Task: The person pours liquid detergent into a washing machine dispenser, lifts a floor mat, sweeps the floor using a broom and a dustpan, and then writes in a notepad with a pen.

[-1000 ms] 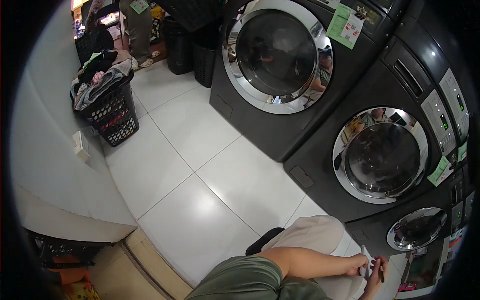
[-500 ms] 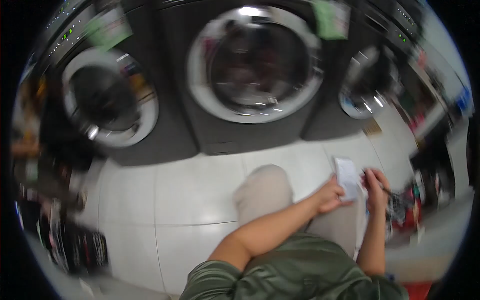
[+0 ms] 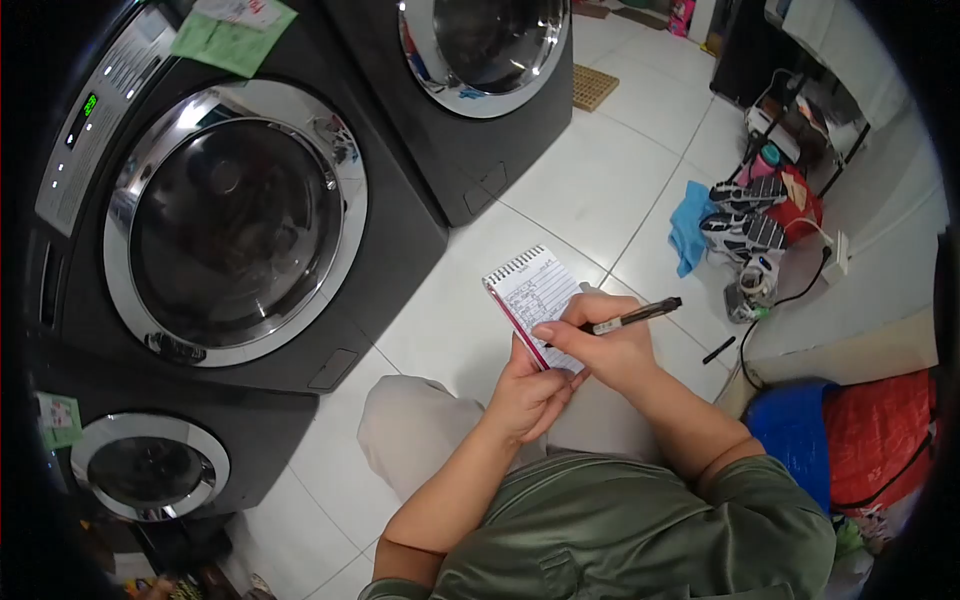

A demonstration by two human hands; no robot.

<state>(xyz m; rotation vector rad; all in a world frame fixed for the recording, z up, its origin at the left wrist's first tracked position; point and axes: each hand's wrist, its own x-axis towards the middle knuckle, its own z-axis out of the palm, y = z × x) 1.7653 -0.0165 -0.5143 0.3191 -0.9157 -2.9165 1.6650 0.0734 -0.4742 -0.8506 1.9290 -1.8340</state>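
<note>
A small spiral notepad (image 3: 530,290) with lined pages and handwriting lies tilted above my lap. My left hand (image 3: 530,392) grips its lower end from below, fingers wrapped round the edge. In my right hand (image 3: 612,345) is a pen (image 3: 637,315), its capped-looking dark end pointing up and to the right. That hand rests over the lower right of the page, and the pen's writing tip is hidden behind the fingers.
Dark front-loading washing machines (image 3: 235,225) stand to the left and ahead. On the right lie sneakers (image 3: 745,230), a blue cloth (image 3: 690,228), a black cable (image 3: 800,290) and a dark marker-like stick (image 3: 719,350). A blue and red bag (image 3: 880,430) sits beside me. White tiles (image 3: 620,160) cover the floor.
My view has swung to the right, and the machines have shifted left. My right hand, formerly beside the notepad, is now over its page with the pen.
</note>
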